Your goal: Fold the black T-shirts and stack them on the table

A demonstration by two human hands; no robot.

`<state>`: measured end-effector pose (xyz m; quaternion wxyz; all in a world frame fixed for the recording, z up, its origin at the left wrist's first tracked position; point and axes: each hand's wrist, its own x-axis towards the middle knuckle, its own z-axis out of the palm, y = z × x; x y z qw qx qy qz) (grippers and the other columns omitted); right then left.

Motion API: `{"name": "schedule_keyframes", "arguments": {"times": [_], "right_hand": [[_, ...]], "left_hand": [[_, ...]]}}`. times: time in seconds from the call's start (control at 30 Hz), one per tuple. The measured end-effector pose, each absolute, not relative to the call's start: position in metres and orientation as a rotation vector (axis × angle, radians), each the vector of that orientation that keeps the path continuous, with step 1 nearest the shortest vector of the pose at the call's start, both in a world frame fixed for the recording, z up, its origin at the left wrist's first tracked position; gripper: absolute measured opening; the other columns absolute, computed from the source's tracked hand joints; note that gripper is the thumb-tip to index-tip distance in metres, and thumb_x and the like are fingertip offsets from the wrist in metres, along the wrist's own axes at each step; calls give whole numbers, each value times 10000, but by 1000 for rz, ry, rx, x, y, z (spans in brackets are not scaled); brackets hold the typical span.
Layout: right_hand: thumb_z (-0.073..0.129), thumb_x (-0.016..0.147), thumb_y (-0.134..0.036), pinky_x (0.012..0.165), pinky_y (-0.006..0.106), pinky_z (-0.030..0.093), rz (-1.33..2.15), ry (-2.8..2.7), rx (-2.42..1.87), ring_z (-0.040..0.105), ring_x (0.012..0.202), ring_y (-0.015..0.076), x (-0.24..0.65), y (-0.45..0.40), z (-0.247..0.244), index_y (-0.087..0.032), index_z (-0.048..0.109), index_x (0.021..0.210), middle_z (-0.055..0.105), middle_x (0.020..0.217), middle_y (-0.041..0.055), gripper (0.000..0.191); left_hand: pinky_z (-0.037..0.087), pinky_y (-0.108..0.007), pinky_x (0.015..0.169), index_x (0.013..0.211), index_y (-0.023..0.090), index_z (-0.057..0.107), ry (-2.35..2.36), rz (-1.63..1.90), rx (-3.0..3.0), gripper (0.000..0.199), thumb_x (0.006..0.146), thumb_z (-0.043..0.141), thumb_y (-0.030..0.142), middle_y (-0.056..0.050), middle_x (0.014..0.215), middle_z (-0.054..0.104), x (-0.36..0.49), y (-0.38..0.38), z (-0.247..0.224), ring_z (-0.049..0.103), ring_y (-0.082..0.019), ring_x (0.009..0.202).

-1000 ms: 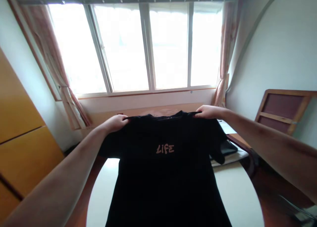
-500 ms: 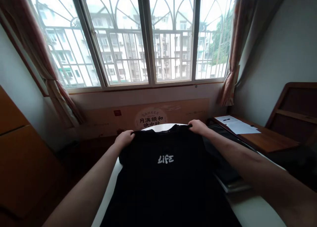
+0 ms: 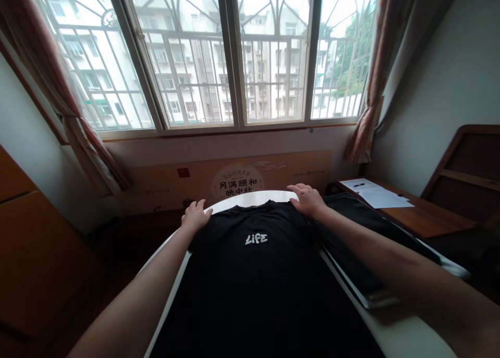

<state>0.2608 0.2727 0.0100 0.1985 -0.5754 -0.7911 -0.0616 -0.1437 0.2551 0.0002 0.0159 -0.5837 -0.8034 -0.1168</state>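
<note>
A black T-shirt (image 3: 250,285) lies spread flat on a white table (image 3: 410,332), its collar toward the window. White lettering on its chest appears upside down to me. My left hand (image 3: 196,215) rests by the shirt's left shoulder, fingers apart and holding nothing. At the opposite shoulder, my right hand (image 3: 308,200) is open too, with the fingers spread and the thumb side near the cloth. The shirt's lower part runs out of view toward me.
Dark folded clothes (image 3: 351,233) lie on the table's right side. Beyond them stands a wooden desk (image 3: 437,220) with white papers (image 3: 375,192). A long printed cardboard panel (image 3: 175,186) is below the window. An orange-brown cabinet (image 3: 35,254) is at left.
Both hands have let go of the shirt's shoulders and opened their fingers. The shirt has come down from being held up and now lies on the table.
</note>
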Motion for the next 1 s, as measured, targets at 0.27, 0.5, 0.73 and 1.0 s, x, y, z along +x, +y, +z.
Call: {"name": "schedule_keyframes", "arguments": {"times": [0.27, 0.5, 0.73, 1.0], "right_hand": [[575, 906, -326, 1157, 503, 382, -85, -2261, -1174, 489, 1346, 323, 325, 132, -5, -242, 692, 1222, 611, 1339, 112, 347], [589, 915, -491, 1057, 505, 523, 376, -2120, -1362, 602, 1248, 342, 383, -25, -47, -349, 739, 1133, 645, 1312, 99, 300], [682, 826, -540, 1106, 520, 493, 589, -2022, -1493, 555, 1327, 352, 428, -129, -105, -498, 658, 1280, 615, 1408, 25, 456], [653, 850, -351, 1117, 433, 464, 640, -2126, -1458, 586, 1287, 305, 406, -164, -71, -291, 677, 1308, 629, 1383, 96, 463]], "left_hand": [[364, -351, 1161, 1254, 209, 672, -2321, -275, -2218, 482, 816, 523, 346, -93, 1480, 543, -153, 145, 29, 457, -291, 1403], [490, -370, 1046, 1094, 247, 729, -2402, -318, -2420, 435, 801, 491, 463, -61, 1219, 731, -151, -26, 28, 644, -292, 1187], [581, -384, 942, 1048, 336, 766, -2569, -584, -2124, 433, 702, 573, 510, -27, 1176, 759, -161, -151, -29, 702, -317, 1114], [569, -356, 988, 1114, 343, 773, -2452, -590, -2261, 514, 615, 649, 351, -19, 1250, 735, -161, -203, -48, 685, -302, 1170]]}}
